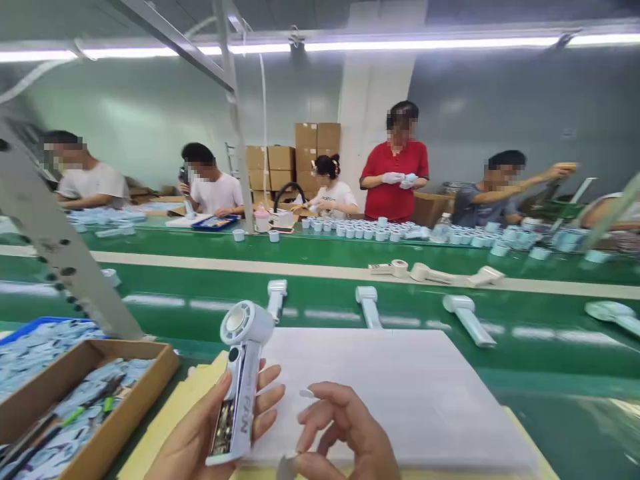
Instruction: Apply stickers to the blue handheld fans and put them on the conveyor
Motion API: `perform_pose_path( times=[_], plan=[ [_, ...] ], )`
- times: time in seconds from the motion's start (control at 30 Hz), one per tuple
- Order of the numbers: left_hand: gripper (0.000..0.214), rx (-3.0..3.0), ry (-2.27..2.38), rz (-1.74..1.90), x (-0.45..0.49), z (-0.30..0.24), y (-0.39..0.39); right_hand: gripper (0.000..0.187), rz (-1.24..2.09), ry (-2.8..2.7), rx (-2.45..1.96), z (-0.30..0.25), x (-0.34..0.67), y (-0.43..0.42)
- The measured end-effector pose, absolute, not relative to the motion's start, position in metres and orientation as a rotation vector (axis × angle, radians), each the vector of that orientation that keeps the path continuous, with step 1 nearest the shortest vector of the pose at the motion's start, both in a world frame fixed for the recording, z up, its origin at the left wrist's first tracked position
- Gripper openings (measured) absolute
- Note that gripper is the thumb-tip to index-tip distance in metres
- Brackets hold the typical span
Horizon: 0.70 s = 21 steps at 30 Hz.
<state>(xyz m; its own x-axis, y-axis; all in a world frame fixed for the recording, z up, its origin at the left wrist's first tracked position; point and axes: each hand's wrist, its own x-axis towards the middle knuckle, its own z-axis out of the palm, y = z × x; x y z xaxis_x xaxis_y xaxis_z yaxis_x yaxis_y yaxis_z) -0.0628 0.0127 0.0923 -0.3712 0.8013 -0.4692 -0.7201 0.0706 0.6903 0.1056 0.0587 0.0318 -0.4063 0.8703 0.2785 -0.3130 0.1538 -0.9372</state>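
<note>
Holding handheld fan, back open

From here, my left hand (193, 437) has a clenched grip on the handheld fan (243, 373), upright over the white sheet (380, 393) at lower centre. The circuit board (223, 427) shows in the open handle, so that side looks unclosed. My right hand (345, 433) is curled beside it, with a white oval piece (307, 393) at the fingertips; I can't tell if it's pinched. More fan bodies (467, 319) lie on the green belt (320, 317) mid-frame. A grey sliver (286, 468) at the bottom edge is cut off and unclear.
</note>
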Motion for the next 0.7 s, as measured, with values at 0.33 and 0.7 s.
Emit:
perform_pose_path(
  times=[0.33,0.7],
  plan=[
    [0.016,-0.288,1.099,1.53,-0.018,0.095,0.006,0.048,1.548,-1.423,-0.686,0.074,0.111,0.016],
    [0.018,-0.237,1.118,1.594,-0.01,0.098,0.003,0.049,1.464,-1.493,-0.672,0.058,0.103,0.019]
  ],
)
